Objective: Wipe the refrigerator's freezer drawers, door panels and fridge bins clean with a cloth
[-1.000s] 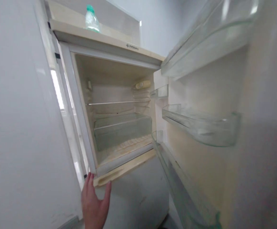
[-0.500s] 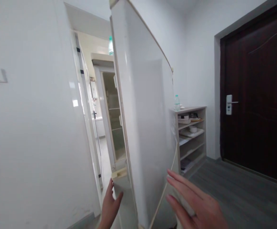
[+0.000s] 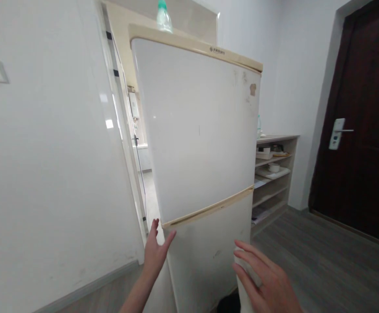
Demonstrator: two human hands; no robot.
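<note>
A white two-door fridge [image 3: 199, 130] with cream trim stands before me, its upper and lower doors both closed. My left hand [image 3: 157, 250] is open, thumb apart from the fingers, beside the fridge's left edge just below the seam between the doors. Whether it touches the edge I cannot tell. In front of the lower door [image 3: 209, 252], at its right side, my right hand [image 3: 267, 278] has its fingers bent around a white cloth-like piece [image 3: 245, 282] that hangs below them. Part of that piece is hidden by the hand.
A green-capped bottle [image 3: 164, 17] stands on top of the fridge. Right of it is a shelf unit [image 3: 270, 200] holding boxes and papers, then a dark door [image 3: 365, 130]. A doorway [image 3: 148, 187] opens at the left. Something black [image 3: 228, 302] shows low down, cut off.
The upper fridge door has swung from open to shut, hiding the shelves inside. My view has turned slightly. The right hand still has the white piece.
</note>
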